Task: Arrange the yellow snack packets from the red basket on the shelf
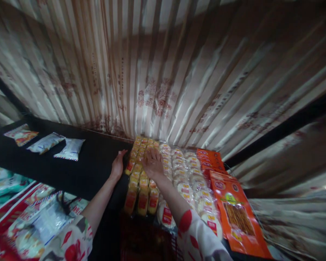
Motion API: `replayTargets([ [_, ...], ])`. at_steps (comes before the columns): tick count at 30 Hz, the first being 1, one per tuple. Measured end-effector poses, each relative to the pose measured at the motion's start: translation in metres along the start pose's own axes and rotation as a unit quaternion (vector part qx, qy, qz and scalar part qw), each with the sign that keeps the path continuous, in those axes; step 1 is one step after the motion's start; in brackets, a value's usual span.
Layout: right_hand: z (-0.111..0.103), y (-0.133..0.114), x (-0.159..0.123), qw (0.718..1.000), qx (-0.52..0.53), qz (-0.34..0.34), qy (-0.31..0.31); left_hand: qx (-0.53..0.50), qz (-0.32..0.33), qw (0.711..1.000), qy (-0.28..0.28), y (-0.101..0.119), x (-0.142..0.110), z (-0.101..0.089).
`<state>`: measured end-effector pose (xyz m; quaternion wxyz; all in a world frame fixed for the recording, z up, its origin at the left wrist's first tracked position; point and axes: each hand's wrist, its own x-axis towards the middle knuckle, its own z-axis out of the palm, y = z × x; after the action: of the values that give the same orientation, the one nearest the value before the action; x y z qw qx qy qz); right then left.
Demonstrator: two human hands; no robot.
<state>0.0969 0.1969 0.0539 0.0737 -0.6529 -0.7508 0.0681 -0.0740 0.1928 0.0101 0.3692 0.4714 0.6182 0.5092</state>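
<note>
My left hand (117, 166) stands on edge against the left side of rows of small yellow wrapped snack packets (136, 174), its fingers stretched out. Over the top of these packets lies my right hand (153, 164), palm down with the fingers extended. Whether it presses on them or just rests there I cannot tell. To the right of the yellow rows are columns of round white wrapped cakes (183, 181) with red and yellow labels, partly hidden by my right forearm.
All of this lies on a black shelf (97, 181) before a striped, pleated curtain (157, 72). At right are orange snack pouches (236, 214). Several small packets (69, 148) lie at left. A red-and-white bag of packets (43, 217) and green packets (5, 183) are at lower left.
</note>
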Motion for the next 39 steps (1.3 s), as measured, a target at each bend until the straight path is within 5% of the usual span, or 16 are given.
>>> replayTargets([
  [5, -0.009, -0.008, -0.018, 0.999, 0.014, -0.024, 0.047, 0.038, 0.037, 0.999, 0.005, 0.012, -0.024, -0.001],
  [12, -0.012, -0.022, -0.054, 0.991, 0.042, -0.052, 0.117, 0.063, 0.171, 0.982, 0.041, 0.035, -0.068, 0.005],
  [17, -0.007, -0.023, -0.075, 0.981, 0.066, -0.085, 0.162, 0.087, 0.238, 0.967, 0.016, 0.049, -0.106, 0.016],
  [28, 0.007, -0.012, -0.128, 0.962, 0.139, -0.123, 0.199, 0.059, 0.242, 0.969, 0.004, 0.044, -0.166, 0.025],
  [33, 0.013, -0.014, -0.152, 0.962, 0.162, -0.120, 0.186, 0.058, 0.231, 0.971, 0.007, 0.034, -0.191, 0.025],
  [39, 0.012, -0.018, -0.194, 0.962, 0.200, -0.138, 0.126, 0.048, 0.199, 0.977, -0.055, 0.015, -0.226, 0.020],
])
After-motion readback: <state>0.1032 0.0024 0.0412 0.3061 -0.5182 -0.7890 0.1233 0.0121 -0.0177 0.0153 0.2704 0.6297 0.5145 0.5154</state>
